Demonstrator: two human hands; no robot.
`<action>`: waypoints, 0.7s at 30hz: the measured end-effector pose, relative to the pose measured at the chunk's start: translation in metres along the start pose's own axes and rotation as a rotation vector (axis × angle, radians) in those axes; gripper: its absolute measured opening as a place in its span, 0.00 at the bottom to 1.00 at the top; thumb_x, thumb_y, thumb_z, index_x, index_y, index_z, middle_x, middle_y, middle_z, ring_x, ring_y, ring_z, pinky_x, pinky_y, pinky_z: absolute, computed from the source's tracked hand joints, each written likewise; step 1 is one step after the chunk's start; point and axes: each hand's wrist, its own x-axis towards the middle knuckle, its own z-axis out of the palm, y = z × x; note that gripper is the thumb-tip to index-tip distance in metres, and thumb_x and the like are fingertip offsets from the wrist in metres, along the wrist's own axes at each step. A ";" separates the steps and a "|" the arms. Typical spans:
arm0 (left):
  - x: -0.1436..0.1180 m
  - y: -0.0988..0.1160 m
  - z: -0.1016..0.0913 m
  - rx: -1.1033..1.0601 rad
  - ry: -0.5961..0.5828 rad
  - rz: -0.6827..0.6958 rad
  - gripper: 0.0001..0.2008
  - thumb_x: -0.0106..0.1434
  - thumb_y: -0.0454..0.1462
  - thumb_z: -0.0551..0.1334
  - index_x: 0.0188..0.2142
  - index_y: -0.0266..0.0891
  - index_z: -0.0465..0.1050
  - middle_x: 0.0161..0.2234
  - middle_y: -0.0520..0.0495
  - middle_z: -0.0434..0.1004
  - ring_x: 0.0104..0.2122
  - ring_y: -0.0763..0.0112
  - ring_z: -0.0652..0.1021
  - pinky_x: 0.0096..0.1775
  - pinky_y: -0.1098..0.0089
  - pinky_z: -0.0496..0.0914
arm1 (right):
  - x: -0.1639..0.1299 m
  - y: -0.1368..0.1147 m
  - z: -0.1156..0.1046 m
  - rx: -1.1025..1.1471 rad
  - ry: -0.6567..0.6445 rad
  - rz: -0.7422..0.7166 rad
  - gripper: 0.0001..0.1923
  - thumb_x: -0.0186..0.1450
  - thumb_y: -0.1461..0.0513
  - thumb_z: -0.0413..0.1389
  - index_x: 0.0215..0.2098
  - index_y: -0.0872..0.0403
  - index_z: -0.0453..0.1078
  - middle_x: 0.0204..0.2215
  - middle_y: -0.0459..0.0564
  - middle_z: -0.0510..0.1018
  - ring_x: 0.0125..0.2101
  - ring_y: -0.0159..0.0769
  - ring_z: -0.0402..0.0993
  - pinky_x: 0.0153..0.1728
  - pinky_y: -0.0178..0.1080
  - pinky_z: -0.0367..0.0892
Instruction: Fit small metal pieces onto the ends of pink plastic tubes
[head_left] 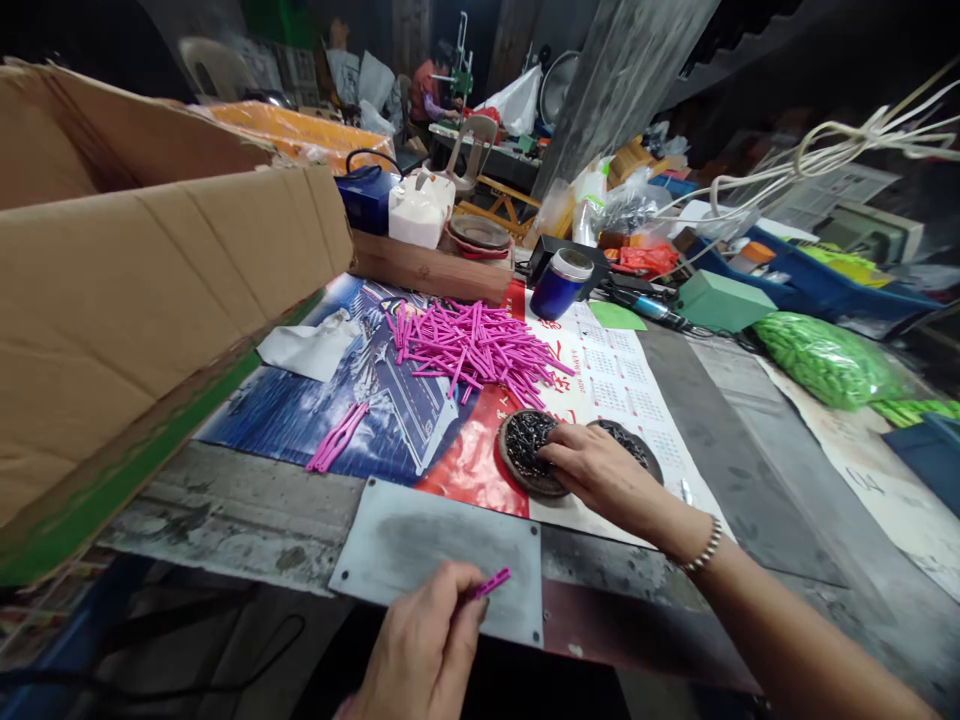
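The left hand [424, 650] is low at the near edge of the bench [757, 470], closed around a short pink plastic stick [491, 583] whose free end pokes out past the fingertips over a grey metal plate [420, 540]. The stick is slim, straight and bright magenta, like the rest of its kind: a big loose heap of pink sticks [476, 350] lies farther back on a glossy printed calendar sheet [615, 380], and a small bundle of pink sticks [336, 438] rests apart to the left of it. The right hand [596, 470], a beaded bracelet [705, 548] at its wrist, reaches forward with fingers curled down into a round shallow dish of small dark metal pieces [529, 450]; whether it has pinched any cannot be told. A large brown cardboard box [150, 270] stands at the left.
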 end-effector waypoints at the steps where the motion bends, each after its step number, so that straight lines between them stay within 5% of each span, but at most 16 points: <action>1: 0.000 0.000 0.000 0.005 0.004 -0.002 0.08 0.73 0.34 0.52 0.43 0.46 0.68 0.27 0.53 0.78 0.24 0.69 0.78 0.29 0.71 0.68 | 0.002 0.000 0.000 -0.002 -0.009 -0.002 0.09 0.70 0.70 0.53 0.40 0.54 0.75 0.39 0.54 0.77 0.38 0.41 0.72 0.40 0.42 0.61; 8: -0.003 0.001 0.001 0.003 0.003 -0.044 0.08 0.74 0.35 0.52 0.42 0.46 0.69 0.27 0.54 0.76 0.24 0.69 0.78 0.31 0.71 0.68 | 0.007 -0.001 0.003 0.125 -0.002 0.021 0.11 0.70 0.69 0.51 0.31 0.55 0.72 0.33 0.53 0.76 0.35 0.41 0.70 0.39 0.43 0.60; 14: -0.005 0.002 0.003 -0.098 0.011 -0.106 0.08 0.73 0.35 0.53 0.42 0.46 0.70 0.28 0.54 0.77 0.25 0.70 0.76 0.31 0.71 0.66 | -0.002 0.000 0.000 0.439 0.195 0.172 0.09 0.71 0.61 0.53 0.36 0.54 0.74 0.36 0.53 0.77 0.35 0.40 0.73 0.38 0.42 0.66; 18: 0.000 0.006 -0.001 -0.383 -0.021 -0.257 0.11 0.75 0.42 0.52 0.40 0.43 0.70 0.28 0.53 0.74 0.24 0.73 0.72 0.29 0.72 0.65 | -0.016 -0.021 0.000 0.691 0.372 0.316 0.14 0.72 0.53 0.53 0.36 0.54 0.72 0.31 0.50 0.77 0.31 0.37 0.74 0.32 0.39 0.70; 21: 0.010 0.013 -0.002 -0.718 -0.055 -0.472 0.16 0.74 0.50 0.55 0.38 0.40 0.69 0.27 0.55 0.66 0.22 0.78 0.65 0.25 0.77 0.62 | -0.026 -0.054 0.005 1.214 0.447 0.479 0.15 0.67 0.49 0.62 0.35 0.54 0.75 0.30 0.48 0.77 0.27 0.32 0.72 0.29 0.35 0.71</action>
